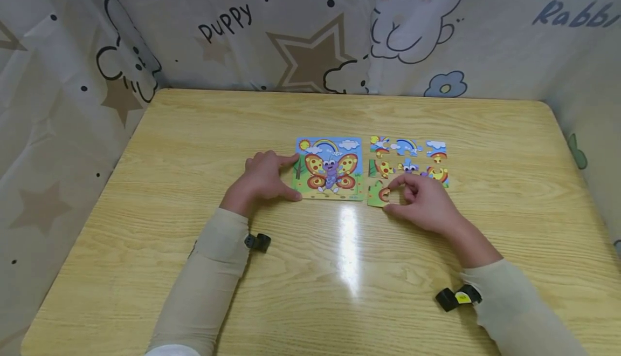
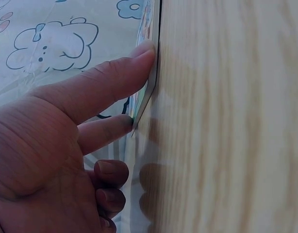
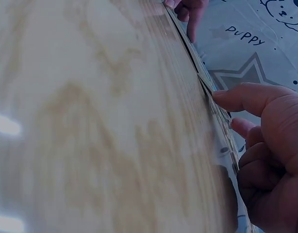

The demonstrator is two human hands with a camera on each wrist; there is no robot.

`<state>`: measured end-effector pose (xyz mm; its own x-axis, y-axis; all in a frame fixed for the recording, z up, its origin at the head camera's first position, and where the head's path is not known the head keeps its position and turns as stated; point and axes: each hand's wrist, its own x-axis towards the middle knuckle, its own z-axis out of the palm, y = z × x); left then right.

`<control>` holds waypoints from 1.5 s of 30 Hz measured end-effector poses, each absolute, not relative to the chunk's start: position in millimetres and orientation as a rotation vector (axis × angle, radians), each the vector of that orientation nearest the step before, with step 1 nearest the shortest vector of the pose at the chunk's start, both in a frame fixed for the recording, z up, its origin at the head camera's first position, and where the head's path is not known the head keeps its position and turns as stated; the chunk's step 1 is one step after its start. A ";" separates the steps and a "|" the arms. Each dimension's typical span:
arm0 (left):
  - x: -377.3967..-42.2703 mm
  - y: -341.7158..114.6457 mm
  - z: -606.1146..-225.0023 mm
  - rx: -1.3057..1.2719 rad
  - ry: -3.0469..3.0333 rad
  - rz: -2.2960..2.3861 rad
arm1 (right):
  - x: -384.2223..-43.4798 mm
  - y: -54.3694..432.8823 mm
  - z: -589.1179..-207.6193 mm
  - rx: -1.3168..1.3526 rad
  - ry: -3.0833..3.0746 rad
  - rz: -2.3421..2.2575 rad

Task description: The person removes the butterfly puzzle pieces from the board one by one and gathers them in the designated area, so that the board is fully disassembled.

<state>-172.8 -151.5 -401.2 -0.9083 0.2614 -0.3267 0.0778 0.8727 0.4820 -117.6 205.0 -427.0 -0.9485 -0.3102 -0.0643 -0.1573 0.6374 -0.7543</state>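
Observation:
A square butterfly picture board (image 1: 327,170) lies flat on the table. My left hand (image 1: 264,175) is at its left side, the thumb touching the lower left corner and the index finger the left edge higher up. In the left wrist view the thumb (image 2: 124,80) rests against the board's edge, and the other fingers are bent. Right of the board, my right hand (image 1: 427,202) pinches a green puzzle piece (image 1: 375,194) with a red curve on it, between thumb and index finger. In the right wrist view, the thumb (image 3: 241,99) meets a thin, slightly tilted edge.
Several loose puzzle pieces lie in rows right of the board, among them a rainbow piece (image 1: 406,146), a cloud piece (image 1: 436,149) and a face piece (image 1: 409,166). My right hand may cover others. A printed cloth (image 1: 310,48) hangs behind the wooden table (image 1: 218,113).

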 end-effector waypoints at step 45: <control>-171.3 -152.1 -398.5 0.276 2.659 0.645 | -143.7 146.6 -423.1 -0.601 2.568 -1.330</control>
<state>-171.3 -152.1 -398.5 -0.9048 0.2762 -0.3240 0.0970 0.8747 0.4749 -143.7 146.6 -423.1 -0.9003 -0.4348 0.0189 -0.2663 0.5161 -0.8141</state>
